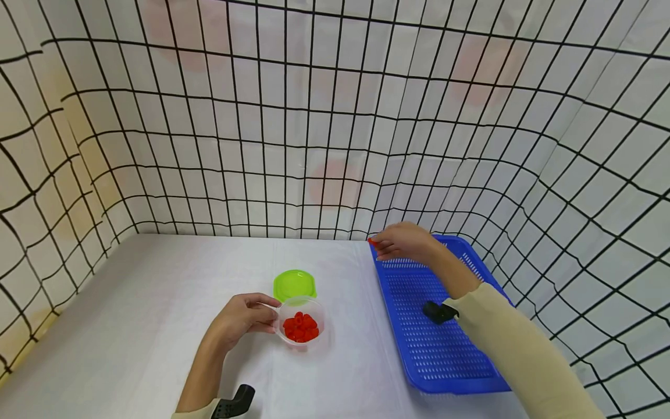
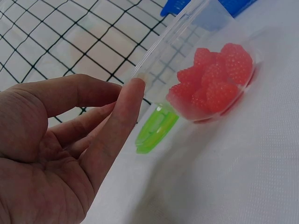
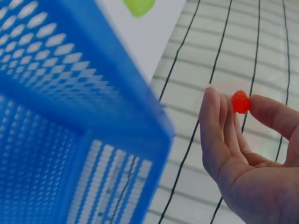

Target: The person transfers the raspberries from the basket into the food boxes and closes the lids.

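My left hand (image 1: 247, 319) pinches the rim of a clear plastic tub (image 1: 316, 308) between thumb and fingers. Inside the tub lie several red raspberries (image 2: 215, 77), which look like small bumpy berries. A bright green lid (image 1: 294, 285) rests on the table just behind the tub. Over the far left corner of the blue basket, my right hand (image 1: 405, 241) pinches one raspberry (image 3: 240, 101) between thumb and fingertips. That berry is raised above the basket's rim in the right wrist view.
The blue perforated basket (image 1: 391, 317) stands on the right side of the white table (image 1: 157, 326). A black wire grid (image 1: 335, 110) with white sheeting behind it encloses the back and both sides. Dark wrist mounts (image 1: 439, 312) sit on both forearms.
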Available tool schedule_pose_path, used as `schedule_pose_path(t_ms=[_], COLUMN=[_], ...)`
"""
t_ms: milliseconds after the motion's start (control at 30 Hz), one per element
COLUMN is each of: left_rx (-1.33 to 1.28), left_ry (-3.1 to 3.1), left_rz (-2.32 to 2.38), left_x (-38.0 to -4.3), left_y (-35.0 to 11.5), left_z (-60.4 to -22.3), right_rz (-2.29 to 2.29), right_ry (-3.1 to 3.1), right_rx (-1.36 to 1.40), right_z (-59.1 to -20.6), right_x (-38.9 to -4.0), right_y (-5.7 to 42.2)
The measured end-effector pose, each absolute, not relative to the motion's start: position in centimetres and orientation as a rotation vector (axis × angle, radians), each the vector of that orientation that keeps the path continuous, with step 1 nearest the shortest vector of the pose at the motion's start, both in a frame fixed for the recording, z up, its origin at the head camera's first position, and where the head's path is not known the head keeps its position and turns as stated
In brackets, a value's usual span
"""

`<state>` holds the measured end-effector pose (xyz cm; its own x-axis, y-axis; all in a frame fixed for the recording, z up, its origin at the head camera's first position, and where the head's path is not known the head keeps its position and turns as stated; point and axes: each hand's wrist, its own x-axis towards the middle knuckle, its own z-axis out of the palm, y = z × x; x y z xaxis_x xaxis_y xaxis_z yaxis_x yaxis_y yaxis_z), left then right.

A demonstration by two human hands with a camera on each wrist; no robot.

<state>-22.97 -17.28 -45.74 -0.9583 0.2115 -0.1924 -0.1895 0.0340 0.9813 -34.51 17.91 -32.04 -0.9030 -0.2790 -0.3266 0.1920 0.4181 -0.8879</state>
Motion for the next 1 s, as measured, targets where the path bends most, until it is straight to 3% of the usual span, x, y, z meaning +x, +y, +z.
schedule_pose_path(t_ms=[1000], left_rx=[0.020], left_ry=[2.041], left_rz=[1.999], left_x=[-23.0], left_y=[-17.3], left_z=[-45.7], right_rz=[-1.167], right_ry=[2.171], right_rx=[-0.260], right_z=[-36.3], right_x=[-31.2], right_y=[7.7])
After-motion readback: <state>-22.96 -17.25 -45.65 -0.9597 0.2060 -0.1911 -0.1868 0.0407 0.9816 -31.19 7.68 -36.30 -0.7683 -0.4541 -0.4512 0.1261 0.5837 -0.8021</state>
